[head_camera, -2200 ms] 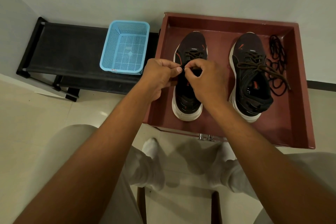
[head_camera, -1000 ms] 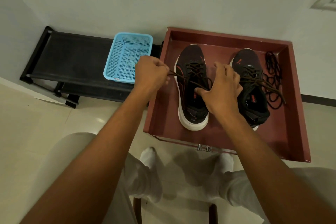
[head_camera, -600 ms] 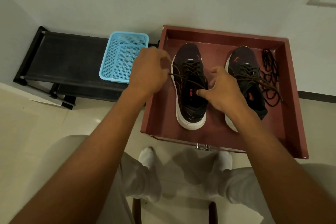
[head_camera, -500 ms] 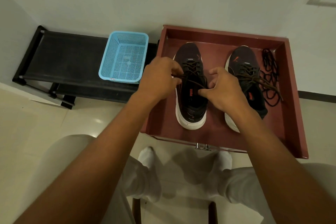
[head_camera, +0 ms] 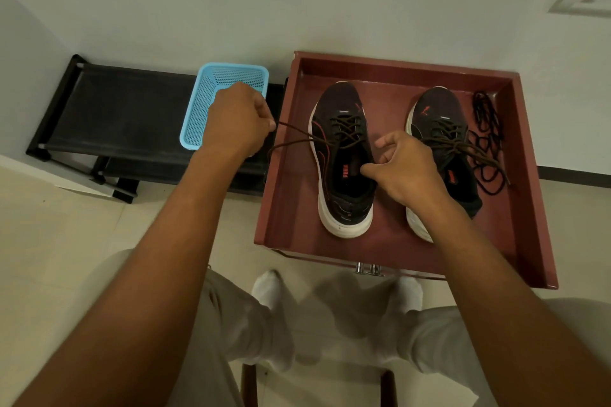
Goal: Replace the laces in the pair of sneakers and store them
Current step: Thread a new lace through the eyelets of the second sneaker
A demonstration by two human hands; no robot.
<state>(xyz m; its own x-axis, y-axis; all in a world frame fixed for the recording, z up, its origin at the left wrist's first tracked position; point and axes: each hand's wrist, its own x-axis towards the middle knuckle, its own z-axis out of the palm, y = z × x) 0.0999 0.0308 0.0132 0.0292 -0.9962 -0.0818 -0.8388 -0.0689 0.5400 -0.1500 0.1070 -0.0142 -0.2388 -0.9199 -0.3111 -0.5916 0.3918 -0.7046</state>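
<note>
Two dark sneakers with white soles stand side by side in a red-brown tray (head_camera: 390, 261). The left sneaker (head_camera: 344, 195) carries a brown lace (head_camera: 297, 142) stretched out to the left. My left hand (head_camera: 236, 119) is closed on that lace's end, left of the tray over the blue basket. My right hand (head_camera: 405, 165) rests at the left sneaker's right collar, thumb and fingers pinched at the opening; what they pinch is hidden. The right sneaker (head_camera: 439, 122) is laced in brown, partly behind my right hand. A loose black lace (head_camera: 486, 142) lies at the tray's right side.
A blue plastic basket (head_camera: 205, 102) sits on a low black bench (head_camera: 125, 116) left of the tray. Both stand against a white wall. My knees and white socks (head_camera: 271, 291) are below the tray, over a pale tiled floor.
My left hand has pulled the brown lace out to the left, away from the left sneaker and over the basket. My right hand has stayed at the sneaker's collar.
</note>
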